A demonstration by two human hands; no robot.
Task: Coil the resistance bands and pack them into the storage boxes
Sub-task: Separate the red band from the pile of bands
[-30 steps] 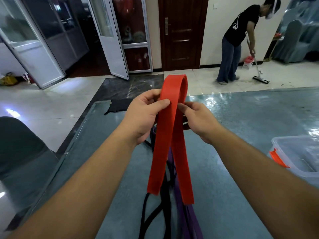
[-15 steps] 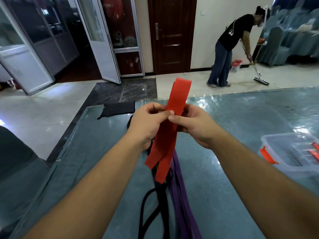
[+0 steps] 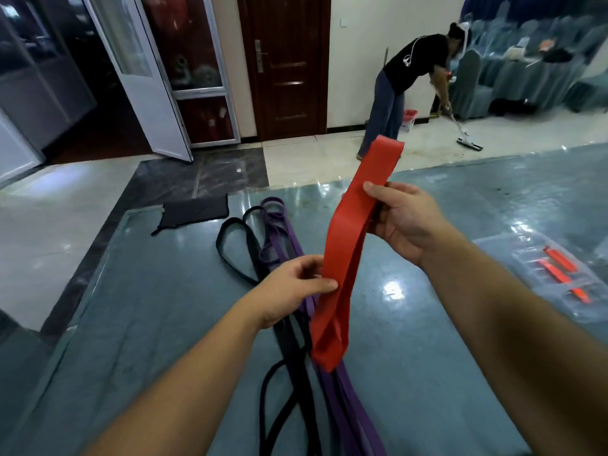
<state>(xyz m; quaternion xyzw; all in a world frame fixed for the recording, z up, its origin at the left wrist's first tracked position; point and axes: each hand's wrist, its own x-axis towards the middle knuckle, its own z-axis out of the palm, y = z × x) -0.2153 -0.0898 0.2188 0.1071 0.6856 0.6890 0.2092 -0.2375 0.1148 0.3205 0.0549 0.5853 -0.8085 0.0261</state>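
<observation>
The wide flat red rubber resistance band [image 3: 348, 245] is held doubled above the glossy blue-grey table [image 3: 444, 373]: the right hand [image 3: 399, 218] pinches its upper part and the left hand [image 3: 296, 287] pinches its middle, directly over the black and purple bands [image 3: 289, 248]. The step in hand appears to be folding before coiling. Next, roll the doubled length tightly from one end, then carry it to the clear plastic storage box [image 3: 556, 278] at the table's right edge.

Matt rubbery red band [image 3: 348, 245] (glossy table [image 3: 427, 357]).
</observation>
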